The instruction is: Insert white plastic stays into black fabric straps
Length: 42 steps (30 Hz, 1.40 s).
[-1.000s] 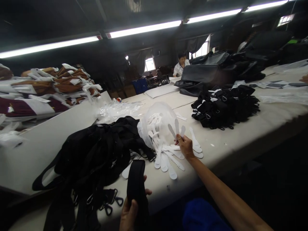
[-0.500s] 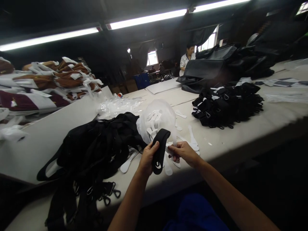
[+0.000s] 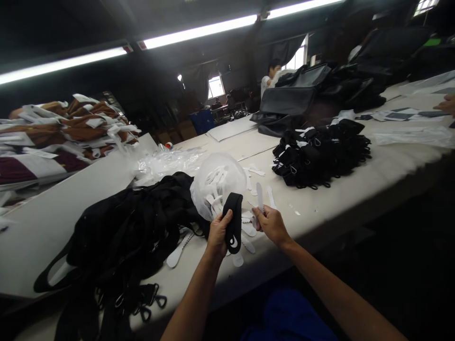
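My left hand (image 3: 217,233) is closed round a folded black strap (image 3: 233,220), held upright above the table. To its right, my right hand (image 3: 272,224) pinches a white serrated plastic strip (image 3: 259,195) that points upward. Behind the strap lies a translucent plastic bag (image 3: 227,166) with more white strips inside. Several loose white strips (image 3: 248,243) are spread on the table around and under my hands. A heap of black straps (image 3: 142,227) with metal hooks lies to the left, some hanging at the table's front edge.
Bundled black straps with clips (image 3: 316,154) lie on the table (image 3: 305,213) at right, with black bags (image 3: 284,104) behind. Clear plastic wrapping (image 3: 167,161) and brown cloth bundles (image 3: 67,128) are at left. A person (image 3: 268,81) stands at the back; another person's hand (image 3: 447,104) shows at far right.
My right hand has lifted a white strip upright, clear of the loose ones. My left hand still holds the black strap. The view has turned slightly right, and another person's hand has appeared.
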Each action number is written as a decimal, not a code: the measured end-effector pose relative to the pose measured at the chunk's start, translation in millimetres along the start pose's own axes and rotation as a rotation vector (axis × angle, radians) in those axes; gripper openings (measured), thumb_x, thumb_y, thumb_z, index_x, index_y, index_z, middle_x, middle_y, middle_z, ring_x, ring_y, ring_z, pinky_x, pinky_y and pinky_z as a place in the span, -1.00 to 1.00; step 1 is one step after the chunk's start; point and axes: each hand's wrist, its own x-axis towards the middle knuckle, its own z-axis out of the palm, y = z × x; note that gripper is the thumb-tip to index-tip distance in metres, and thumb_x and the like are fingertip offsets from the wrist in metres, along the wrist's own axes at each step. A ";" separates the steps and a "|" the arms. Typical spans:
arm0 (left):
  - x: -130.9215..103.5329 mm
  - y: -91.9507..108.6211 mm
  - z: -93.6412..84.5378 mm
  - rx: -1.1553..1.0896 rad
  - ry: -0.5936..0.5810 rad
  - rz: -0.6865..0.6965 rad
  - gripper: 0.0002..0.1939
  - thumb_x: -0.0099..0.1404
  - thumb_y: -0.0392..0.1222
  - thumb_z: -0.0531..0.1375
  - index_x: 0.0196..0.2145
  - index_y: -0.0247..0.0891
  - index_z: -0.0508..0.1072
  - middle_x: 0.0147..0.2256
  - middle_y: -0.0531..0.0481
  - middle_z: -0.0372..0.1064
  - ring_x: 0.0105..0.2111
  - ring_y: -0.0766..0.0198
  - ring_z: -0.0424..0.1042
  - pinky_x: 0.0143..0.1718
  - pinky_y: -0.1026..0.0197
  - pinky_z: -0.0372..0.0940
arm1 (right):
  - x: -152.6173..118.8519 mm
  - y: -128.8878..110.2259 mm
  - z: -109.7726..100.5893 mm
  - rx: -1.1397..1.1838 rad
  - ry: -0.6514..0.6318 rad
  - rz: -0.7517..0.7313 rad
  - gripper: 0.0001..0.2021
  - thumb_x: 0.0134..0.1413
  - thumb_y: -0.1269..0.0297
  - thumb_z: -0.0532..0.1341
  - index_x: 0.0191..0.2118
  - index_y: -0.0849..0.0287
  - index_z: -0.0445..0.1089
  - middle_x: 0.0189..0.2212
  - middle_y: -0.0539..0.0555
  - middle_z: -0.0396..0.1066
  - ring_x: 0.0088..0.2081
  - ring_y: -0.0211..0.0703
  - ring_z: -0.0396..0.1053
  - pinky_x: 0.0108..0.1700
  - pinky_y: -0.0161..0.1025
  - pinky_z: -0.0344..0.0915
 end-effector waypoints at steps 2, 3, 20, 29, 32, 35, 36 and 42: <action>4.1 0.4 -1.2 -0.003 0.028 0.031 -0.50 0.01 -0.06 0.47 -0.18 -0.45 0.50 -0.45 -0.08 0.53 -0.53 0.33 0.45 -0.49 0.35 0.34 | 3.9 4.6 -5.8 0.016 0.073 0.012 -0.55 0.14 -0.16 0.19 -0.48 0.16 0.33 -0.72 0.00 0.35 -0.67 -0.23 0.30 -0.53 -0.31 0.27; 7.2 1.4 -3.0 -0.006 0.046 0.052 -0.51 0.04 -0.06 0.46 -0.16 -0.44 0.49 -0.44 -0.06 0.53 -0.51 0.33 0.46 -0.47 0.36 0.35 | 6.8 7.4 -9.5 0.030 0.114 0.023 -0.54 0.14 -0.18 0.17 -0.47 0.17 0.34 -0.70 0.02 0.37 -0.66 -0.23 0.31 -0.54 -0.31 0.28; 44.2 32.7 -16.0 0.124 -0.019 0.162 -0.50 0.05 -0.03 0.45 -0.10 -0.30 0.52 -0.34 -0.02 0.54 -0.44 0.34 0.50 -0.39 0.38 0.41 | 71.1 9.6 -58.0 0.263 0.062 0.226 -0.61 0.20 0.00 0.23 -0.21 0.30 0.53 -0.39 0.15 0.52 -0.56 -0.35 0.37 -0.55 -0.44 0.31; -40.5 13.8 -32.5 -0.078 -0.100 0.062 -0.56 0.19 0.05 0.35 -0.10 -0.33 0.54 -0.31 -0.12 0.52 -0.47 0.41 0.36 -0.49 0.44 0.28 | 16.1 -15.6 -33.3 0.671 -0.079 0.246 -0.68 -0.01 0.05 0.41 -0.23 0.18 0.50 -0.23 0.10 0.51 -0.27 -0.27 0.45 -0.18 -0.37 0.42; -65.9 -11.4 -32.8 -0.147 -0.171 -0.044 -0.53 0.24 0.04 0.31 0.05 -0.24 0.49 -0.04 -0.24 0.48 -0.41 0.39 0.38 -0.50 0.43 0.27 | -16.0 -20.8 -23.2 0.650 -0.122 0.190 -0.78 0.04 0.13 0.40 -0.30 0.18 0.52 -0.09 0.10 0.46 -0.18 -0.25 0.44 -0.05 -0.33 0.39; -81.0 -28.2 -30.7 -0.237 -0.197 -0.142 -0.53 0.26 0.04 0.30 0.07 -0.19 0.48 0.19 -0.26 0.30 -0.15 0.20 0.45 -0.44 0.42 0.31 | -43.7 -22.9 -17.5 0.608 -0.185 0.154 -0.77 0.06 0.17 0.38 -0.17 0.13 0.52 -0.07 0.11 0.45 -0.10 -0.15 0.42 0.05 -0.22 0.34; -83.6 -31.4 -30.6 -0.276 -0.206 -0.174 -0.53 0.26 0.04 0.29 0.07 -0.19 0.48 0.21 -0.26 0.28 -0.11 0.18 0.45 -0.44 0.42 0.31 | -50.7 -23.1 -16.3 0.618 -0.197 0.153 -0.73 0.09 0.15 0.36 -0.10 0.12 0.50 -0.10 0.12 0.46 -0.09 -0.14 0.41 0.04 -0.21 0.33; -89.4 -34.4 -38.2 -0.480 -0.233 -0.176 -0.55 0.25 0.01 0.31 0.06 -0.16 0.49 0.27 -0.22 0.20 0.00 0.13 0.42 -0.50 0.45 0.27 | -72.2 -22.6 -10.4 0.733 -0.199 0.109 -0.58 0.23 -0.04 0.18 0.06 0.11 0.40 -0.29 0.06 0.35 -0.27 -0.22 0.27 -0.15 -0.29 0.28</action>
